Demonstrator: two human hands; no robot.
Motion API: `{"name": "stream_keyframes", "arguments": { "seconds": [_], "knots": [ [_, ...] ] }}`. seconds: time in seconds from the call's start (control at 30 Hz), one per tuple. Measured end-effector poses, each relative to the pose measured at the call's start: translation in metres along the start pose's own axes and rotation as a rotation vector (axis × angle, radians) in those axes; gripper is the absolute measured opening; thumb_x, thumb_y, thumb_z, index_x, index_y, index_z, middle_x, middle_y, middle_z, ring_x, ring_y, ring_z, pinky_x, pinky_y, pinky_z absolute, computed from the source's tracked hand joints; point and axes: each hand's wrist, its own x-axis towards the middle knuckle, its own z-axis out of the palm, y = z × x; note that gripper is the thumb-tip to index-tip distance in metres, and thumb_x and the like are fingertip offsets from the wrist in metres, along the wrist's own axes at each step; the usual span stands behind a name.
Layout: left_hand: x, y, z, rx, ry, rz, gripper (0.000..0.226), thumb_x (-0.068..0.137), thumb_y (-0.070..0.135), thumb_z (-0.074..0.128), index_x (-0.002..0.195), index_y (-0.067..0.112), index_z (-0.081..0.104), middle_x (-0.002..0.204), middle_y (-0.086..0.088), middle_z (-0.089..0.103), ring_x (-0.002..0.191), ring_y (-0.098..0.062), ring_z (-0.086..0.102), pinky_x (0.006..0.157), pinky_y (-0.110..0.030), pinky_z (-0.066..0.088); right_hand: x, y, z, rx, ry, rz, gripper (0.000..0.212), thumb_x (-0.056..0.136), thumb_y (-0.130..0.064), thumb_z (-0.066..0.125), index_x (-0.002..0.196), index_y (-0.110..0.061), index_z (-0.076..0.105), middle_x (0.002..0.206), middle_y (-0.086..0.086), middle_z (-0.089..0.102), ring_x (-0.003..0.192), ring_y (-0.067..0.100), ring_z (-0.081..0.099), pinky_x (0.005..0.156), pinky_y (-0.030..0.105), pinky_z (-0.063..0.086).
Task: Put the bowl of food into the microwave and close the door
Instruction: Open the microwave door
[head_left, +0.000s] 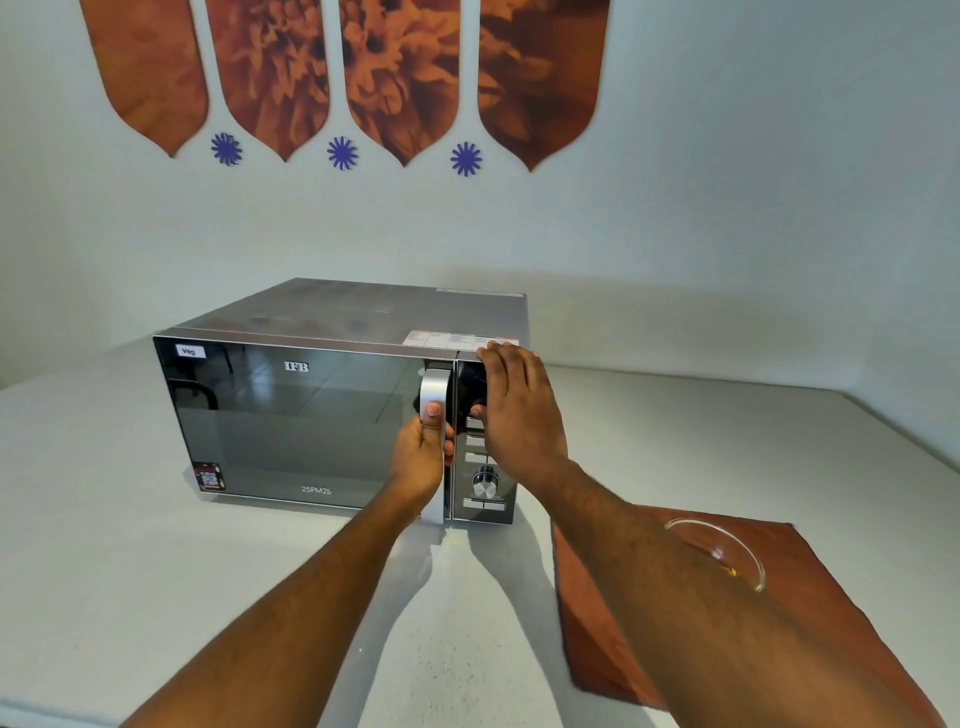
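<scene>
Head view, the only one I have. Microwave (322, 410) sits on the desk (104, 519), door shut as far as I can see. Left hand (421, 452) is wrapped around the lower part of the silver door handle (435, 395), thumb up on its face: a closed grasp on the handle. Right hand (514, 410) lies flat and spread against the control panel (483, 467), fingertips reaching the top front edge just above it, holding nothing. I read that as bracing the oven for a pull on the door.

The bowl (727, 551) is well back and to the right of the right hand, beside that forearm, standing on a rust-brown cloth (810, 597). It is clear glass, partly hidden by the arm; a small yellowish bit shows inside, too little to name.

Handling judgement: glass means stiff, smooth, breakable, and probably fairly weighty. The rim looks thin and flared. I would take it with both hands cupped under the sides, or one hand beneath and a thumb over the rim, kept level. The cloth may slide on the desk.
</scene>
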Motion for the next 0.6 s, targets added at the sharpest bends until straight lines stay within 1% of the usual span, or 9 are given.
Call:
{"name": "stream_keyframes", "arguments": {
  "seconds": [0.13,0.2,0.3,0.43,0.6],
  "knots": [
    [-0.002,0.003,0.001,0.004,0.014,0.005,0.052,0.098,0.053,0.029,0.084,0.011,0.056,0.071,-0.005,0.057,0.065,-0.014,0.056,0.057,-0.016,0.050,0.000,0.004,0.002,-0.011,0.031,-0.030,0.086,0.085,-0.029,0.079,0.155,-0.010,0.033,0.158,0.013,0.043,0.148,0.034,0.037,0.124,0.045,0.027],
    [-0.010,0.004,0.002,-0.010,0.038,0.023,0.051,0.097,0.053,0.029,0.083,0.011,0.055,0.069,-0.004,0.055,0.063,-0.013,0.054,0.055,-0.015,0.050,0.001,0.007,0.003,-0.019,0.032,-0.051,0.087,0.085,-0.031,0.079,0.156,-0.009,0.032,0.159,0.014,0.042,0.148,0.035,0.036,0.124,0.045,0.026],
    [-0.033,-0.001,-0.010,-0.044,0.084,0.067,0.056,0.089,0.060,0.031,0.080,0.011,0.055,0.062,-0.002,0.054,0.056,-0.009,0.054,0.055,-0.016,0.051,0.002,0.008,0.005,-0.040,0.010,-0.084,0.092,0.083,-0.031,0.080,0.156,-0.007,0.028,0.159,0.015,0.039,0.148,0.035,0.034,0.126,0.048,0.026],
    [-0.057,-0.003,-0.030,-0.057,0.048,0.078,0.056,0.091,0.058,0.031,0.084,0.008,0.056,0.066,-0.007,0.055,0.060,-0.014,0.055,0.062,-0.025,0.052,0.000,0.004,0.003,-0.027,-0.017,-0.045,0.094,0.081,-0.024,0.080,0.156,-0.004,0.026,0.160,0.018,0.037,0.149,0.037,0.031,0.126,0.051,0.025],
    [-0.083,0.004,-0.042,-0.088,0.107,0.056,0.058,0.088,0.058,0.033,0.089,0.005,0.055,0.071,-0.010,0.055,0.064,-0.018,0.055,0.064,-0.025,0.052,-0.004,-0.001,-0.005,-0.056,-0.053,-0.044,0.088,0.090,-0.025,0.070,0.158,-0.004,0.018,0.165,0.018,0.029,0.153,0.037,0.024,0.128,0.050,0.018]
  ]
}}
